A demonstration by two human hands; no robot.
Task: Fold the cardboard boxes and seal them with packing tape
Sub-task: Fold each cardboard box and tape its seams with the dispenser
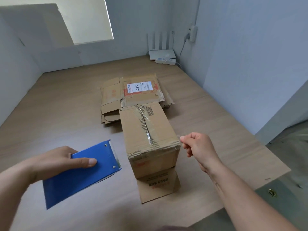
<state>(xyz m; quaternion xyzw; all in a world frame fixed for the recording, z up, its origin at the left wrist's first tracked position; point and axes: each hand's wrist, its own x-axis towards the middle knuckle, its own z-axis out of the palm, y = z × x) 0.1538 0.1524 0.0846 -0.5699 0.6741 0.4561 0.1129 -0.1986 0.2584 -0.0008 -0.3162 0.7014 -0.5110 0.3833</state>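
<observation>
A folded brown cardboard box (150, 130) stands on the floor in the middle, with clear packing tape along its top seam and one flap spread flat toward me. My left hand (66, 160) grips a blue tape dispenser (83, 172) just left of the box, its toothed edge facing the box. To the right of the box's near top corner, my right hand (198, 146) is pinched, thumb against fingers, apparently on the end of a clear tape strip. Behind the box lies a stack of flattened boxes (133, 94); its top one bears a white label.
A white router (161, 53) with upright antennas and a power strip sit in the far corner, with a cable running up to a wall plug (192, 33). Walls close in at left and right. A large cardboard sheet (38, 30) leans against the back wall.
</observation>
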